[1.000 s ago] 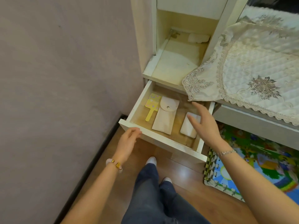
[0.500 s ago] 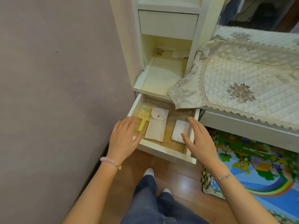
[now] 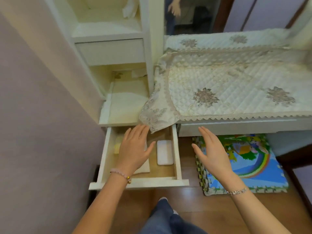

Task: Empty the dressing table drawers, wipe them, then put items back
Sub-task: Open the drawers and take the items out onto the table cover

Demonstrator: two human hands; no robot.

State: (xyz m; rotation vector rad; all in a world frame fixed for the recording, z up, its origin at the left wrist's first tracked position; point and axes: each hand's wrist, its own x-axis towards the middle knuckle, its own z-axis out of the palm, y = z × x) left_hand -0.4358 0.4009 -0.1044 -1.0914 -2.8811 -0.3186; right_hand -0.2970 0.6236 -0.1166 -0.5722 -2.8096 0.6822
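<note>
1. Nearest us, the drawer [image 3: 140,182] stands pulled open, its contents lying flat inside.
2. The left hand [image 3: 135,149] is spread over the cream pouch [image 3: 143,169], fingers [image 3: 137,133] straight and apart, gripping nothing. Whether they touch it, I cannot tell.
3. The pouch looks soft, light and floppy, so pinch its near edge.
4. The white case [image 3: 165,152] lies just beside the left thumb. It is likely rigid and smooth, so take its long sides.
5. The right hand [image 3: 212,154] hovers flat outside the drawer, holding nothing.
6. A lace cloth [image 3: 157,115] droops off the desk [image 3: 236,128].

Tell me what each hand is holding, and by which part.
Nothing is held. The left hand is spread open over the pouch in the drawer, contact unclear; the right hand is open beside the drawer.
</note>
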